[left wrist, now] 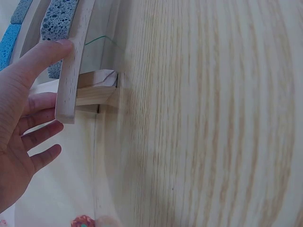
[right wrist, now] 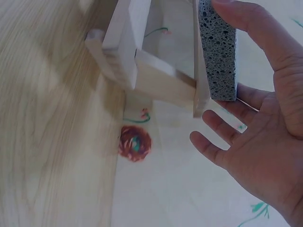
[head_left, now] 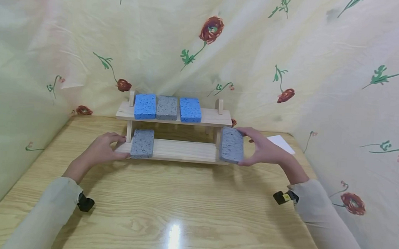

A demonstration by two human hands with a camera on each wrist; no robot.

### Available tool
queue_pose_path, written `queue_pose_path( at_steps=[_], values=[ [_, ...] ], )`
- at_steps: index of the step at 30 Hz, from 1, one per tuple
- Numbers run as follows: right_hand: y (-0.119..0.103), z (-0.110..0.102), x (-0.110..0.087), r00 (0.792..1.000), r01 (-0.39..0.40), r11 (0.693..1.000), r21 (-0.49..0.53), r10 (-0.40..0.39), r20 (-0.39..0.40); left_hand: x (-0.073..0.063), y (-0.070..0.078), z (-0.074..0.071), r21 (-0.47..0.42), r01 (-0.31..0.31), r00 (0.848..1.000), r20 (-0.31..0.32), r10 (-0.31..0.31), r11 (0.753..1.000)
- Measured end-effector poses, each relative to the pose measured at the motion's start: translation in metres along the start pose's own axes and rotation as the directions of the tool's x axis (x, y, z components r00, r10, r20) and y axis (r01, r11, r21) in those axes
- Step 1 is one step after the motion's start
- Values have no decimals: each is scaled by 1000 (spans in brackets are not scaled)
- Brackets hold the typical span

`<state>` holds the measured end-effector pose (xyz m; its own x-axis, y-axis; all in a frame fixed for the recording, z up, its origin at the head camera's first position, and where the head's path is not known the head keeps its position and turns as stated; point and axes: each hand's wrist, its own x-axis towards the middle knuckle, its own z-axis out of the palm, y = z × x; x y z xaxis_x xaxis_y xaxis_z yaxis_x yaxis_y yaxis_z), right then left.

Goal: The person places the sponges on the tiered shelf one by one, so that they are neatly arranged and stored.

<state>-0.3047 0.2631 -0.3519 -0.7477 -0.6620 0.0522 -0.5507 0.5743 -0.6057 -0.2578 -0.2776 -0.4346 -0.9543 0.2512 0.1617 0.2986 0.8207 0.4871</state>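
Observation:
A two-tier wooden rack (head_left: 183, 150) stands on the table. My right hand (head_left: 265, 146) pinches a grey sponge (head_left: 232, 145) by its top and bottom edges at the right end of the lower tier; whether the sponge touches the board I cannot tell. At the other end, my left hand (head_left: 105, 149) grips the lower board, its thumb on the front edge in the left wrist view and fingers behind. Beside that thumb lies another grey sponge (head_left: 142, 143). On the upper tier sit a blue sponge (head_left: 145, 106), a grey sponge (head_left: 167, 108) and a second blue sponge (head_left: 190, 110).
Behind the right hand lies a white sheet (head_left: 281, 143), partly hidden. Flowered cloth (head_left: 156, 40) hangs behind and along both sides of the wooden table (head_left: 138, 197). Short upright posts (head_left: 220, 106) rise at the upper tier's ends.

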Motion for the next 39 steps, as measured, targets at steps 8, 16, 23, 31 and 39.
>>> queue_pose_path(
  at_steps=[8, 16, 23, 31, 39],
  values=[
    [-15, 9, 16, 1000, 22, 1000, -20, -22, 8, -1, 1, 0, -1, 8, 1000, 3, -8, 1000],
    [-20, 21, 34, 994, 103, 994, -34, -103, 28, -1, -1, 1, -2, -10, 1000, -2, 10, 1000],
    [-28, 32, 45, 994, 108, 994, -26, -107, 30, -1, -1, 0, -2, 9, 1000, 12, -9, 1000],
    [-33, 48, 57, 997, 70, 993, -98, -67, 33, 0, -2, 1, 7, 5, 1000, 4, -5, 1000],
    [-42, 65, 68, 997, 63, 995, -81, -58, 58, 0, 0, 1, 10, 1, 1000, -3, -1, 1000]
  ],
)
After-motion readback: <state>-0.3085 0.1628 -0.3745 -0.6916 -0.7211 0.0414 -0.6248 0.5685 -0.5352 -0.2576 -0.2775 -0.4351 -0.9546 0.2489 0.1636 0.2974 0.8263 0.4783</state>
